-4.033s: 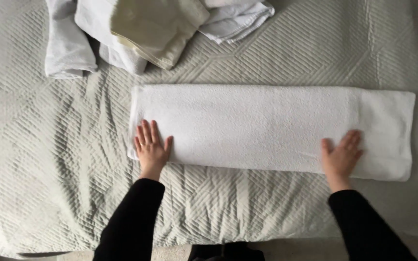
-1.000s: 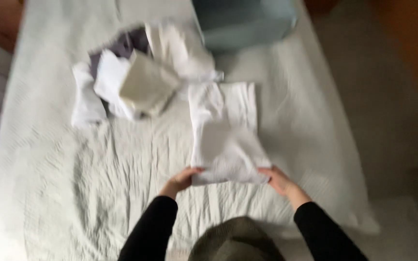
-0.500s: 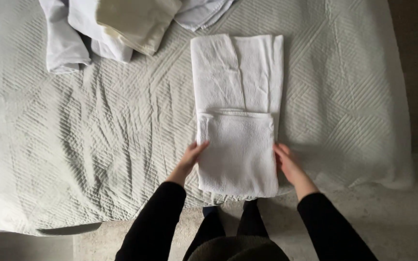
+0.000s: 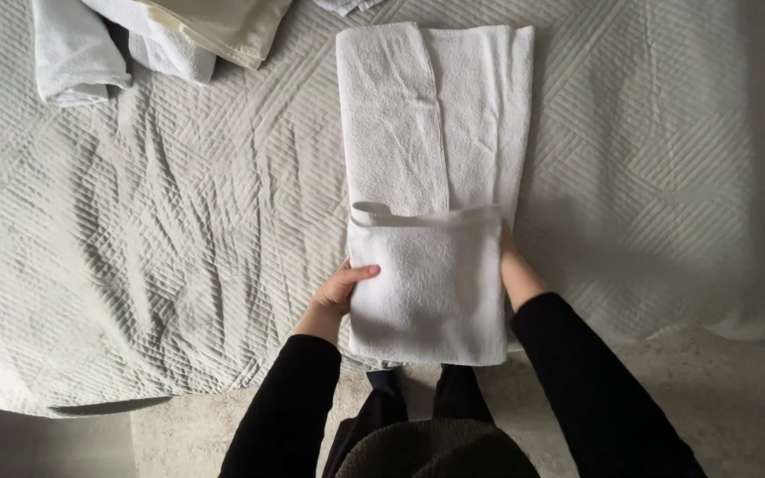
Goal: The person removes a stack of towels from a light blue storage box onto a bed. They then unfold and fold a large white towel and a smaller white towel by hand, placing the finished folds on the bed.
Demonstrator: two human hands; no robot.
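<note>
A white terry towel [image 4: 431, 133] lies lengthwise on the quilted bed, its near end folded over into a thick flap [image 4: 427, 283]. My left hand [image 4: 340, 292] grips the left edge of that flap, thumb on top. My right hand [image 4: 508, 257] holds the right edge and is mostly hidden behind the towel. The flap's upper edge is lifted slightly and blurred.
A pale green quilted bedspread [image 4: 152, 248] covers the bed. A pile of folded white and cream linens [image 4: 161, 35] sits at the far left. The floor [image 4: 737, 398] shows past the bed's near edge, at the lower right.
The long towel has been turned lengthwise and its near end folded over. Since half a second ago both hands have slid further up the flap's sides, and its top edge has lifted.
</note>
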